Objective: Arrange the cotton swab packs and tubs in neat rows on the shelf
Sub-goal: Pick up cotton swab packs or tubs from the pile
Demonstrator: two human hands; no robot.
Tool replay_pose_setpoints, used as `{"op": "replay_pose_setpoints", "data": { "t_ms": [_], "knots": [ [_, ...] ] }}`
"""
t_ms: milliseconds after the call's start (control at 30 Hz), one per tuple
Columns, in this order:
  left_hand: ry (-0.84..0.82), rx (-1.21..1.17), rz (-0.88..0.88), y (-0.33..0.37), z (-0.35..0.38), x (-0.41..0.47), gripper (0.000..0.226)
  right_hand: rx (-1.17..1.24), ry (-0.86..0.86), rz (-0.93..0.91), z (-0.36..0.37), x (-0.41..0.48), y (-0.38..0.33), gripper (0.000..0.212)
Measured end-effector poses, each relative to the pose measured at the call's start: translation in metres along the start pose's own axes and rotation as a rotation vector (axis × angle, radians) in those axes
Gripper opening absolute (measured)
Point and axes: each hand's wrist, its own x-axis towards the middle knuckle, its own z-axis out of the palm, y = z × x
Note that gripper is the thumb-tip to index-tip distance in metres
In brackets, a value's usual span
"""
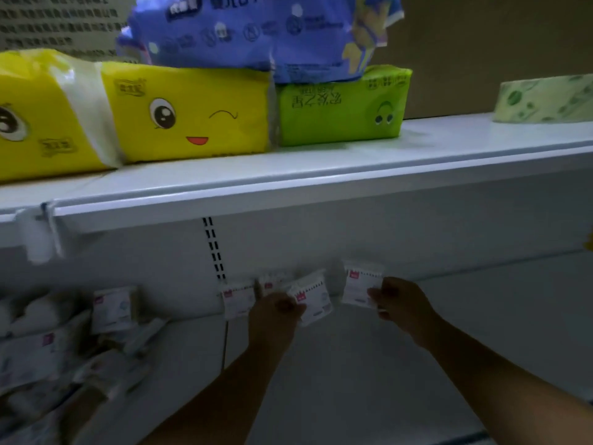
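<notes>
The upper shelf (449, 136), across the top half of the frame, carries two yellow tissue packs (189, 114) at the left, a green pack (340, 114) beside them, a blue pack (256, 30) lying on top of both, and a pale green roll (545, 101) at the far right. The lower shelf (353, 380), dim in the bottom half, holds small white cotton swab packs along its back wall.

Near the centre, the left hand (276, 311) curls its fingers round the lower left edge of a tilted pack (313, 300), which leans to the upper right of the hand. Just right of it, the right hand (401, 303) pinches the right edge of an upright pack (359, 287), which sits to the hand's left. The two held packs are near each other but apart. Left of the left hand a standing pack (237, 298) rests against the wall below the slotted upright (213, 248), and a fourth pack (272, 282) shows partly behind the hand. Further left stands a lone pack (114, 308), and a loose heap of packs (38, 348) fills the lower left corner.

Each swab pack bears a small red mark at its upper left; its text is too blurred to read. The yellow pack shows a winking cartoon face, and the green pack's characters are upside down.
</notes>
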Motion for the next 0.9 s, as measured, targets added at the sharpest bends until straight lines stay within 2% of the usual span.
{"op": "replay_pose_setpoints", "data": {
  "t_ms": [100, 200, 267, 367, 500, 667, 900],
  "knots": [
    [0.024, 0.198, 0.079, -0.003, 0.017, 0.009, 0.023, -0.13, 0.004, -0.028, -0.01, 0.011, 0.014, 0.014],
    [0.082, 0.222, 0.095, 0.003, 0.027, 0.02, 0.012, -0.196, -0.012, -0.049, -0.01, 0.02, 0.024, 0.009],
    [0.11, 0.246, 0.125, 0.005, 0.033, 0.023, 0.029, -0.226, 0.004, -0.074, -0.008, 0.027, 0.029, 0.001],
    [0.072, 0.433, 0.211, 0.004, 0.037, 0.024, 0.056, -0.357, 0.013, -0.108, -0.004, 0.037, 0.031, 0.013],
    [0.02, 0.736, 0.342, 0.007, 0.033, 0.032, 0.042, -0.474, 0.011, -0.124, 0.001, 0.05, 0.027, 0.023],
    [0.014, 0.982, 0.376, 0.014, 0.028, 0.042, 0.042, -0.523, 0.0, -0.116, 0.01, 0.062, 0.022, 0.029],
    [-0.056, 0.897, 0.28, 0.028, 0.015, 0.035, 0.05, -0.58, -0.037, -0.045, 0.02, 0.069, 0.018, 0.033]
  ]
}}
